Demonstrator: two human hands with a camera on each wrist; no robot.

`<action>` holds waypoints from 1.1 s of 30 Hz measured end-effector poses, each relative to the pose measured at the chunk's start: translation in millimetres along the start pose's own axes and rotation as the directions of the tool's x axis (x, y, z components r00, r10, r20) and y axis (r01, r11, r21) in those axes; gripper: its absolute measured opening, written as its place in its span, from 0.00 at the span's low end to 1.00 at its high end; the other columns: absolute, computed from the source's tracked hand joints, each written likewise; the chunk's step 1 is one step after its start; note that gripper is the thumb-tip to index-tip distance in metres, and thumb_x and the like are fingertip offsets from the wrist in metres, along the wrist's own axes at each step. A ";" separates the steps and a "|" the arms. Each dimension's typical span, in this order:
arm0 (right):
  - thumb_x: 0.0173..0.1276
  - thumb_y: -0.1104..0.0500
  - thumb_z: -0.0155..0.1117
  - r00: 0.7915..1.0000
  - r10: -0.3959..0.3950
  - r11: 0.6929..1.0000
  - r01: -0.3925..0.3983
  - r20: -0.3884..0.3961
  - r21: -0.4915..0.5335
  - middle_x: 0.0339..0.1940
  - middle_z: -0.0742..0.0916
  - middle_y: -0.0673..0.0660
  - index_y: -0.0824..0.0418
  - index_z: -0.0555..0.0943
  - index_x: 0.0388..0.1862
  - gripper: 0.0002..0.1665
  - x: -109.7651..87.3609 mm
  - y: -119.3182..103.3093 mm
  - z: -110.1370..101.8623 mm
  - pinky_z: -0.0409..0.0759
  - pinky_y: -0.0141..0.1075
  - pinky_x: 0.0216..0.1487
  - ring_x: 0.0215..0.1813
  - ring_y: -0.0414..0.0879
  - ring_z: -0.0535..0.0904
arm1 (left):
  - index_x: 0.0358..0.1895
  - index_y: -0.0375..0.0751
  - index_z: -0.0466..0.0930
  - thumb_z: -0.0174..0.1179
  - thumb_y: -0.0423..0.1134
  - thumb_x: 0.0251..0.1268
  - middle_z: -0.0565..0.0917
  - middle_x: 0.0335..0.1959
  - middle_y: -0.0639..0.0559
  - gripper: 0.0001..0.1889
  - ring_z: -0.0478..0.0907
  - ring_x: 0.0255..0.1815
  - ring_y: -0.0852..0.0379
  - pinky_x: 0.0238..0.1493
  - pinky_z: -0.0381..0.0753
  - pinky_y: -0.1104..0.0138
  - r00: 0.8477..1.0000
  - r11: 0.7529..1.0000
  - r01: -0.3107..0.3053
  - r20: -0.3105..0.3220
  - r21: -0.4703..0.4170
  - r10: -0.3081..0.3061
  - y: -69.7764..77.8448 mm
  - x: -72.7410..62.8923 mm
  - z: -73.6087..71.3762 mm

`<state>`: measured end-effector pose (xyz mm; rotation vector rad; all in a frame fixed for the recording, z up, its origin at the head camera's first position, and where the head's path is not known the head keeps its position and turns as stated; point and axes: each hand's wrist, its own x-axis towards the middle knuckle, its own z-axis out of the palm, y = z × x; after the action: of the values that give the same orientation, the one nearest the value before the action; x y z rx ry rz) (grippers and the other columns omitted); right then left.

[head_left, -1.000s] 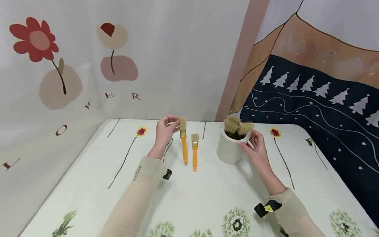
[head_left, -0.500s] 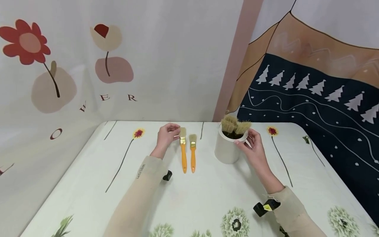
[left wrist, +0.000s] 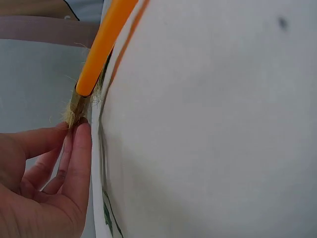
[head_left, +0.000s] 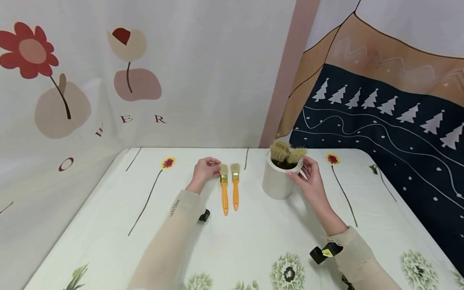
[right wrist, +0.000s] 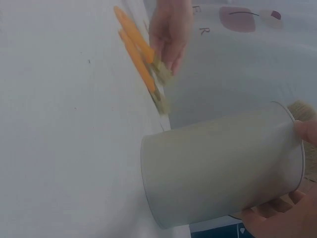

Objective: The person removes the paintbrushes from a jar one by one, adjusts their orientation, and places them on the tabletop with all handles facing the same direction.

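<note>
My left hand [head_left: 205, 173] pinches the bristle end of an orange-handled paintbrush [head_left: 224, 198], whose handle points toward me. In the left wrist view the thumb and fingers meet at the bristle tips of the paintbrush [left wrist: 101, 49]. A second, smaller paintbrush [head_left: 236, 195] lies close beside it on its right, roughly parallel. My right hand [head_left: 311, 179] grips the rim of a white cylindrical container [head_left: 276, 183], thumb on the near side. The container stands upright, with several paintbrushes, bristles [head_left: 280, 151] up, inside. Their handles are hidden by its wall [right wrist: 223, 168].
A white cloth [head_left: 232, 245] with printed flowers covers the table. Behind it hangs a light curtain [head_left: 210, 80] with printed flowers and letters. A dark patterned cloth [head_left: 362, 125] hangs at the right. Black wrist cameras [head_left: 319, 254] sit at the sleeves.
My left hand has drawn the left paintbrush down and toward me, bringing it alongside the other one. The smaller paintbrush now lies straighter. My right hand stays at the container.
</note>
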<state>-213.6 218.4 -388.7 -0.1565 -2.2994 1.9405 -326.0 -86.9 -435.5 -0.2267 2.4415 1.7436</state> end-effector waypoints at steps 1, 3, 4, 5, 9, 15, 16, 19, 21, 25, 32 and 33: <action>0.72 0.60 0.63 1.000 0.001 1.000 -0.001 0.000 -0.002 0.82 0.56 0.62 0.61 0.46 0.80 0.47 0.1 0.2 0.2 0.56 0.50 0.82 0.83 0.53 0.52 | 0.51 0.35 0.82 0.60 0.30 0.69 0.84 0.50 0.39 0.10 0.83 0.37 0.58 0.43 0.88 0.68 1.000 1.000 0.012 0.003 -0.001 -0.012 -0.6 -0.3 -0.1; 0.72 0.60 0.63 1.000 0.007 1.000 -0.007 0.001 -0.005 0.82 0.56 0.61 0.61 0.46 0.80 0.47 0.2 0.5 0.3 0.56 0.49 0.82 0.83 0.53 0.52 | 0.51 0.35 0.82 0.60 0.30 0.70 0.83 0.50 0.39 0.10 0.83 0.38 0.57 0.44 0.88 0.68 0.999 0.999 0.038 0.009 -0.012 -0.038 -1.3 -0.6 -0.1; 0.72 0.60 0.63 1.000 0.008 1.000 -0.008 0.001 -0.005 0.82 0.56 0.61 0.61 0.46 0.80 0.47 0.2 0.6 0.3 0.56 0.48 0.82 0.83 0.53 0.52 | 0.51 0.35 0.81 0.59 0.30 0.70 0.83 0.50 0.39 0.10 0.83 0.39 0.56 0.44 0.88 0.67 0.999 0.999 0.044 0.010 -0.019 -0.044 -1.4 -0.7 -0.1; 0.72 0.59 0.63 1.000 0.009 1.000 -0.009 0.002 -0.006 0.83 0.56 0.60 0.61 0.46 0.80 0.47 0.3 0.6 0.1 0.56 0.48 0.82 0.83 0.52 0.52 | 0.52 0.35 0.81 0.59 0.30 0.70 0.83 0.50 0.39 0.10 0.83 0.40 0.55 0.45 0.88 0.67 0.999 0.999 0.047 0.011 -0.026 -0.047 -1.5 -0.8 -0.1; 0.73 0.58 0.63 1.000 0.007 1.000 -0.007 -0.001 -0.008 0.83 0.56 0.59 0.60 0.47 0.80 0.47 0.6 0.3 -0.8 0.56 0.47 0.82 0.83 0.51 0.52 | 0.51 0.33 0.81 0.60 0.29 0.69 0.83 0.49 0.38 0.10 0.83 0.39 0.55 0.46 0.88 0.66 0.999 0.998 0.039 0.014 -0.039 -0.038 -0.3 -1.6 -0.5; 0.73 0.58 0.63 1.000 0.005 1.000 -0.006 -0.006 -0.013 0.83 0.56 0.59 0.60 0.46 0.80 0.47 0.9 -0.2 -1.7 0.56 0.47 0.83 0.83 0.51 0.52 | 0.51 0.33 0.81 0.61 0.30 0.68 0.83 0.50 0.39 0.11 0.81 0.39 0.56 0.46 0.87 0.68 1.000 1.000 0.018 0.002 -0.023 -0.018 3.0 -3.5 -3.4; 0.73 0.58 0.63 1.000 0.007 1.000 -0.007 -0.007 -0.013 0.83 0.56 0.59 0.60 0.46 0.80 0.47 0.9 -0.3 -1.8 0.56 0.47 0.83 0.83 0.51 0.52 | 0.52 0.33 0.81 0.61 0.30 0.68 0.83 0.50 0.39 0.11 0.81 0.40 0.56 0.46 0.87 0.68 1.000 1.000 0.014 -0.001 -0.017 -0.014 3.5 -4.0 -4.1; 0.73 0.59 0.63 1.000 0.010 1.000 -0.010 -0.009 -0.012 0.83 0.56 0.59 0.60 0.46 0.80 0.47 0.9 -0.2 -2.1 0.56 0.47 0.83 0.83 0.51 0.52 | 0.53 0.34 0.80 0.60 0.30 0.69 0.83 0.53 0.39 0.12 0.82 0.44 0.54 0.49 0.87 0.67 1.000 1.000 -0.004 -0.008 -0.003 0.004 4.9 -5.6 -5.5; 0.73 0.59 0.62 1.000 0.011 1.000 -0.011 -0.008 -0.013 0.83 0.56 0.59 0.60 0.46 0.80 0.47 0.8 -0.1 -2.0 0.56 0.47 0.83 0.83 0.51 0.52 | 0.53 0.34 0.80 0.60 0.30 0.69 0.83 0.54 0.38 0.12 0.83 0.48 0.51 0.51 0.87 0.66 1.000 1.000 -0.022 -0.013 0.000 0.022 5.8 -6.7 -6.2; 0.73 0.59 0.62 1.000 0.015 1.000 -0.015 -0.009 -0.015 0.83 0.56 0.60 0.60 0.46 0.80 0.47 0.8 0.0 -1.7 0.56 0.47 0.83 0.83 0.51 0.52 | 0.53 0.34 0.80 0.60 0.30 0.69 0.83 0.54 0.38 0.12 0.83 0.52 0.48 0.54 0.87 0.62 0.998 0.998 -0.058 -0.020 -0.021 0.058 9.1 -8.7 -6.6; 0.73 0.60 0.62 1.000 0.007 1.000 -0.007 -0.005 -0.002 0.83 0.55 0.61 0.61 0.46 0.80 0.46 0.8 -0.2 -0.2 0.55 0.49 0.83 0.83 0.53 0.51 | 0.54 0.33 0.80 0.61 0.29 0.68 0.84 0.54 0.37 0.13 0.83 0.54 0.45 0.55 0.86 0.61 0.992 0.992 -0.123 -0.022 -0.020 0.122 15.6 -10.2 -5.8; 0.73 0.60 0.62 1.000 0.006 1.000 -0.006 -0.004 0.000 0.83 0.55 0.61 0.61 0.46 0.80 0.47 0.9 0.0 0.0 0.55 0.49 0.83 0.83 0.53 0.51 | 0.53 0.33 0.80 0.61 0.29 0.68 0.84 0.54 0.37 0.13 0.83 0.55 0.45 0.55 0.86 0.61 0.992 0.991 -0.129 -0.022 -0.024 0.128 16.8 -10.4 -5.7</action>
<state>-214.5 218.6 -388.6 -0.1678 -2.2995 1.9408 -319.3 -86.5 -416.1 -0.0924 2.5013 1.8325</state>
